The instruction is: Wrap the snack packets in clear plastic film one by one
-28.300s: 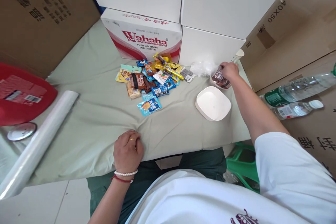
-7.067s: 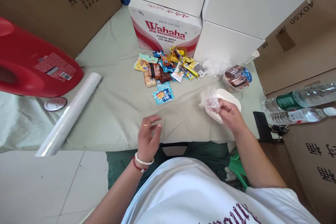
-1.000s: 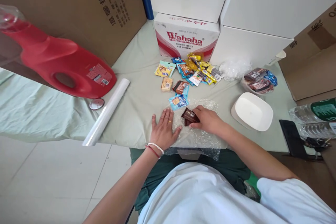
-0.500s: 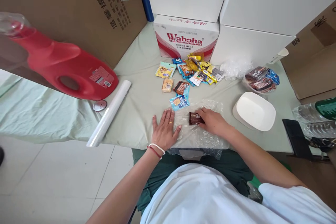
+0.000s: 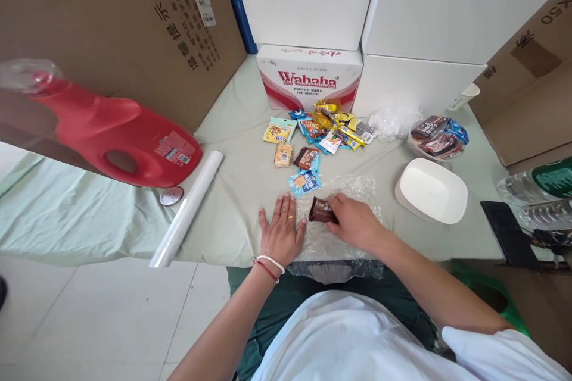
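A sheet of clear plastic wrap (image 5: 346,190) lies on the pale green cloth at the near edge. My left hand (image 5: 281,232) rests flat on the wrap's left edge, fingers spread. My right hand (image 5: 353,220) is closed on a brown snack packet (image 5: 319,210) and holds it over the wrap. A pile of small snack packets (image 5: 315,134) lies just beyond, in front of a white and red Wahaha box (image 5: 308,74).
An empty white bowl (image 5: 431,190) sits to the right, with a bowl of brown packets (image 5: 435,137) and crumpled plastic (image 5: 393,122) behind it. A wrap roll (image 5: 187,208), a metal disc (image 5: 171,195) and a red jug (image 5: 116,137) lie left. Cardboard and white boxes ring the cloth.
My right hand has shifted the brown packet a little left, toward my left hand. The left hand stays flat on the wrap. The view has tilted slightly.
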Demonstrator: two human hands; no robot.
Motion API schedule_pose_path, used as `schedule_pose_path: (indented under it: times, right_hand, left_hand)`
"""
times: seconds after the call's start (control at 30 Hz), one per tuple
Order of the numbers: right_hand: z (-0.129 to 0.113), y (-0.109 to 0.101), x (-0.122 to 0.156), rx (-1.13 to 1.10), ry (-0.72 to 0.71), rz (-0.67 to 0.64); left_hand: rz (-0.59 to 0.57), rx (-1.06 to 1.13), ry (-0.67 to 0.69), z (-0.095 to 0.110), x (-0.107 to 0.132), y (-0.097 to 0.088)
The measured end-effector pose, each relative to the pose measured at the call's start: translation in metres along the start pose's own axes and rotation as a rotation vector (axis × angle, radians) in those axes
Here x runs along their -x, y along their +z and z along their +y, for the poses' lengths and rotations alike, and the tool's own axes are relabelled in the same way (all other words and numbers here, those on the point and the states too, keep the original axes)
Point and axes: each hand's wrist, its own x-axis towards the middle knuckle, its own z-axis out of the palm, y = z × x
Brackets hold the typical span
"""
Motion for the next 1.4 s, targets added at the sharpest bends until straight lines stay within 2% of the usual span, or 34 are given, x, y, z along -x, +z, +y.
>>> schedule_pose_path:
  times: [0.1,0.23,0.4,0.67,0.87,1.1,1.2,1.3,1.4]
  right_hand:
    - [-0.014,0.021,-0.004,0.053,-0.03,-0.034]
    - [-0.011,0.034,0.001,0.045,-0.004,-0.021]
    - [-0.006,0.027,0.007,0.035,0.025,-0.03]
    - [-0.005,0.022,-0.001,0.059,0.003,-0.036]
    - [0.004,0.017,0.005,0.035,0.068,-0.045]
    - [0.004,0.028,0.003,-0.054,0.006,-0.008]
    - [0.018,0.034,0.019,-0.179,-0.055,0.111]
    - [0.037,0.045,0.052,-0.256,-0.14,0.249]
    - [0.051,0.069,0.087,-0.216,-0.281,0.277]
  left_hand:
    - [0.009,-0.003,-0.003,0.0,0.0,0.001]
    - [0.007,0.005,-0.02,0.001,-0.001,0.002]
    - [0.0,0.004,-0.03,0.001,-0.001,0.001]
    - [0.007,0.013,-0.041,0.002,-0.001,0.001]
    - [0.023,0.03,-0.035,0.002,0.0,0.002]
    - [0.024,0.087,-0.058,-0.002,0.0,0.002]
    - [0.015,0.167,-0.101,-0.016,-0.002,0.003]
    - [0.016,0.232,-0.069,-0.033,-0.002,0.002]
    - [0.108,0.219,0.005,-0.045,0.003,-0.004]
